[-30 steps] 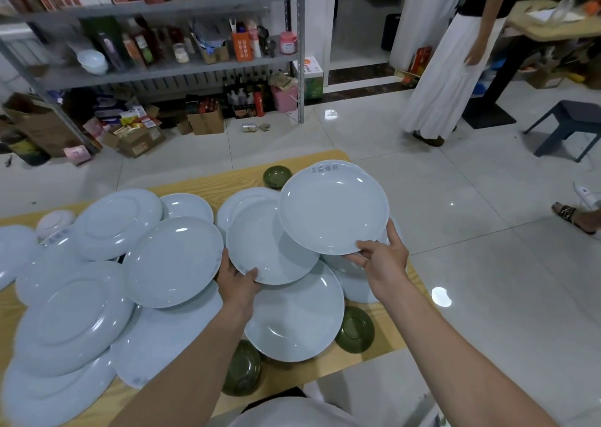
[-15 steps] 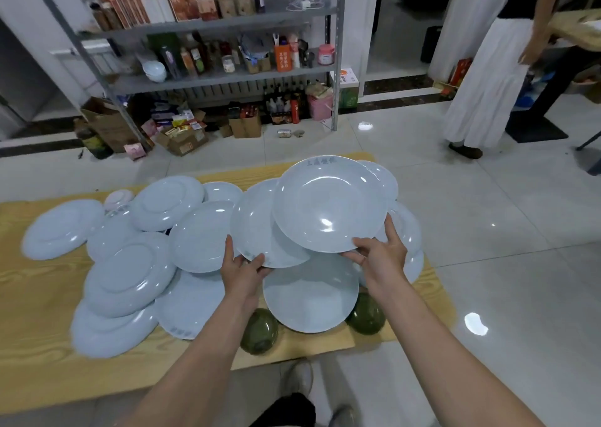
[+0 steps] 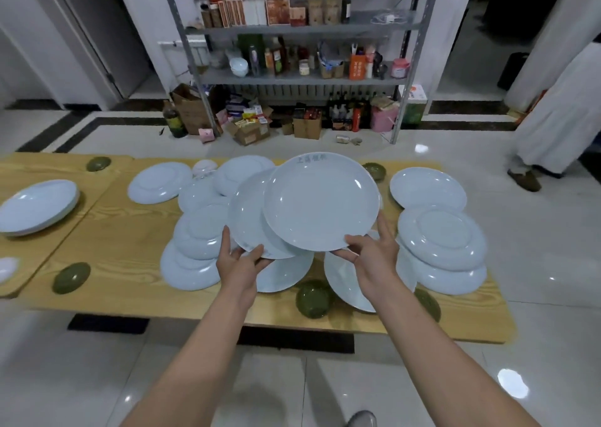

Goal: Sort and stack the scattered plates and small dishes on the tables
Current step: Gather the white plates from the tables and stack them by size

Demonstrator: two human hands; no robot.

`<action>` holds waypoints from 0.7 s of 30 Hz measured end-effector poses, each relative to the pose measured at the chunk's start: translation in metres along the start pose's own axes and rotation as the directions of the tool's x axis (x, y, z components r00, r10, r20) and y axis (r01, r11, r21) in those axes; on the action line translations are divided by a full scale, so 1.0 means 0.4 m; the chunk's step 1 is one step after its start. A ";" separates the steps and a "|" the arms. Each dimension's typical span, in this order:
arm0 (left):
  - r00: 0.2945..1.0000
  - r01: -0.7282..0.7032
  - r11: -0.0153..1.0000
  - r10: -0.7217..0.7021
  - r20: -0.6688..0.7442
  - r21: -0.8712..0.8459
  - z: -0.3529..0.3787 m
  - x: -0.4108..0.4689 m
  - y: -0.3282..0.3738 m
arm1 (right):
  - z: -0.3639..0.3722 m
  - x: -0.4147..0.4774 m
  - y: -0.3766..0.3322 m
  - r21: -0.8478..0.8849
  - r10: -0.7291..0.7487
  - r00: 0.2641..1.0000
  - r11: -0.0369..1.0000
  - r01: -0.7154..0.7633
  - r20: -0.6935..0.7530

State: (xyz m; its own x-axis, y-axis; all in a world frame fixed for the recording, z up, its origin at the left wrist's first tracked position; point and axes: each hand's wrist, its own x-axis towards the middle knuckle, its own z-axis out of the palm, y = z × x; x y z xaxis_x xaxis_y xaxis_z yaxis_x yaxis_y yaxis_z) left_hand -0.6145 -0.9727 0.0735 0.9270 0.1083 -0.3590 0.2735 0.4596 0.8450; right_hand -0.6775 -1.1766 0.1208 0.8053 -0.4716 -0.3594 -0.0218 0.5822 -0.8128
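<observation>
Nearest to us, the left hand grips a pale blue plate, fingers curled round its near rim. The right hand pinches the near rim of a second plate, with the thumb laid on top and the other fingers underneath. Both plates are held above the wooden table, and the second plate overlaps the right side of the first; faint lettering shows on its far rim. Below the hands, by the table's near edge, a dark green dish sits between two flat plates. Another green dish lies towards the near right corner, partly hidden by the right forearm, and a third green dish lies towards the near left corner. Left of the hands is a loose pile of plates, each overlapping the next. At the right end sits a short stack, with a single plate beyond it near the far right corner. A second table meets the left end and carries a neat stack. Farther off, on the tiled floor, stands a metal shelf unit crowded with bottles and boxes — and at the far right we see a person in a long white skirt.
</observation>
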 end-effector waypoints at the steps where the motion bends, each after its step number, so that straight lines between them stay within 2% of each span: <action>1: 1.000 -0.006 1.000 0.006 -0.020 -0.010 -0.039 -0.006 0.018 | 0.028 -0.018 0.021 -0.004 0.009 1.000 1.000 -0.009 0.007; 12: 0.974 -0.061 0.995 0.041 -0.223 -0.082 -0.498 -0.048 0.208 | 0.347 -0.255 0.290 -0.049 0.101 0.988 0.994 -0.096 0.114; 21: 0.941 -0.144 0.986 0.111 -0.319 -0.080 -0.770 -0.040 0.339 | 0.590 -0.363 0.459 -0.067 0.189 0.951 0.982 -0.178 0.244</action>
State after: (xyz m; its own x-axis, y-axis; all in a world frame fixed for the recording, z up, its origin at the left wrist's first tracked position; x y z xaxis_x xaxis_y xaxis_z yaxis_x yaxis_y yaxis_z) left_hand -0.6713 -0.6405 0.0717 0.8209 0.4345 -0.3704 0.1158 0.5086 0.8532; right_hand -0.6587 -0.8448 0.1318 0.9063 -0.1772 -0.3837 -0.2042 0.6114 -0.7646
